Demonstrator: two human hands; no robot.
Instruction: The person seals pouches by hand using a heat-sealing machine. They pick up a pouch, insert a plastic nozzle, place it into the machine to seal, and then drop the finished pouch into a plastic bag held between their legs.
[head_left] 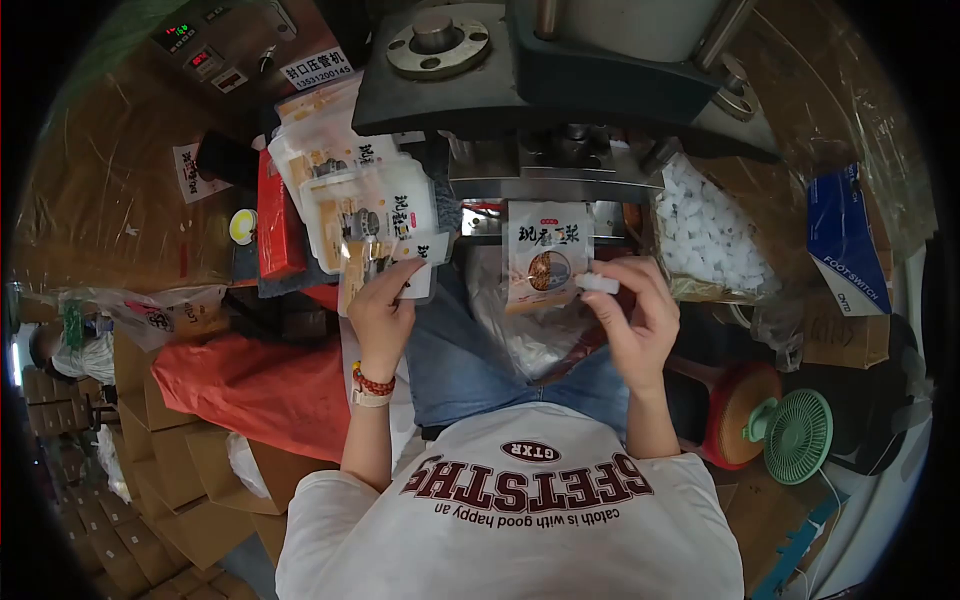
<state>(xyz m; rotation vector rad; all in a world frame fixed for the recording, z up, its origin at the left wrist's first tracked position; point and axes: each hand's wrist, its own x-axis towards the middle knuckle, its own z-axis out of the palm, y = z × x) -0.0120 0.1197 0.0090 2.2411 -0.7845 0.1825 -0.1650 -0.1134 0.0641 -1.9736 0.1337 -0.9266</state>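
Observation:
My left hand (381, 305), with a beaded bracelet at the wrist, grips a fanned stack of clear printed pouches (365, 205) at the left of the machine. My right hand (632, 315) pinches a small white sachet (598, 284) between thumb and fingers, right at the edge of a single printed pouch (546, 255). This pouch stands upright under the jaw of the sealing machine (560, 85). Whether my right hand also holds the pouch is unclear. My jeans-clad knees and white printed T-shirt fill the lower middle.
A bin of several small white sachets (708, 235) sits right of the machine. A blue "foot switch" box (846, 242) and a green fan (797, 434) are at the right. A red bag (262, 385) and cardboard boxes (170, 480) are at the left.

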